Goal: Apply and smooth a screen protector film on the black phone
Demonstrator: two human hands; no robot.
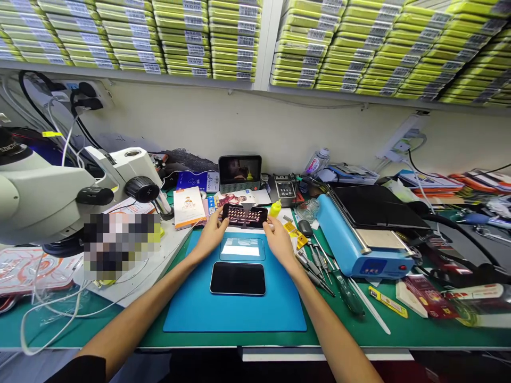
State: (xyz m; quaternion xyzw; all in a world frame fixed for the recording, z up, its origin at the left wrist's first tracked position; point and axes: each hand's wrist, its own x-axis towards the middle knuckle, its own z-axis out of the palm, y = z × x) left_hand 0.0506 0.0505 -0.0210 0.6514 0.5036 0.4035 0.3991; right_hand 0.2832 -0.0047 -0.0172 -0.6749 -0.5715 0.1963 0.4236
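Note:
A lit phone (244, 216), held sideways, is gripped at its two short ends. My left hand (213, 232) closes on its left end, and my right hand (278, 240) pinches the right end. Its screen shows rows of small bright marks. Below it, a clear glass screen panel (242, 249) lies on the blue mat (191, 311), reflecting a white strip of light. Nearer to me rests a second phone (237, 279), face up with a dark screen and a pale frame. A yellow-capped bottle (275, 208) stands just behind my right hand.
A microscope (51, 197) reaches in from the left. On the right sit a blue heating machine (359, 250), several screwdrivers (317, 260) and a yellow cutter (388, 302). A small display (240, 171) stands by the wall, under shelves of yellow boxes (235, 40).

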